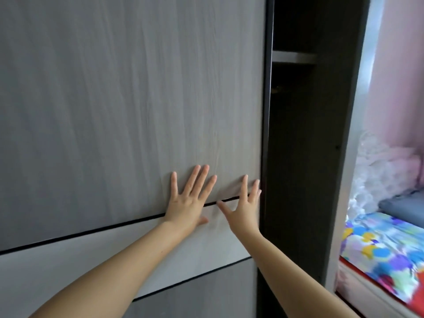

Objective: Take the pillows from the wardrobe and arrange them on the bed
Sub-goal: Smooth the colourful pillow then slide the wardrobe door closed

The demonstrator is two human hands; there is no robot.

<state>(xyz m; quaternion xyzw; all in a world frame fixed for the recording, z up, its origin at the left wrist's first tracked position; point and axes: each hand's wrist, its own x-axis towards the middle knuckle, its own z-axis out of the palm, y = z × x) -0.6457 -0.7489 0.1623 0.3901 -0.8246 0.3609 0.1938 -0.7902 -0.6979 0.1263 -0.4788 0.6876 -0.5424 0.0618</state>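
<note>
Pressing two hands, left hand [187, 206], right hand [244, 210], one wardrobe door [128, 106]

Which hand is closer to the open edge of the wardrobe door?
The right hand: its fingers reach almost to the door's dark edge beside the open gap, while the left hand lies flat farther in on the panel.

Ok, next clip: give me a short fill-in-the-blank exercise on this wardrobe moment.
1. Both hands, the left hand and the right hand, lie ____ against the sliding door.
2. The dark wardrobe opening shows to the ____ of the door.
3. Inside the opening, one ____ is visible near the top.
4. The bed has a ____ patterned sheet.

Missing words: flat; right; shelf; colourful
</note>
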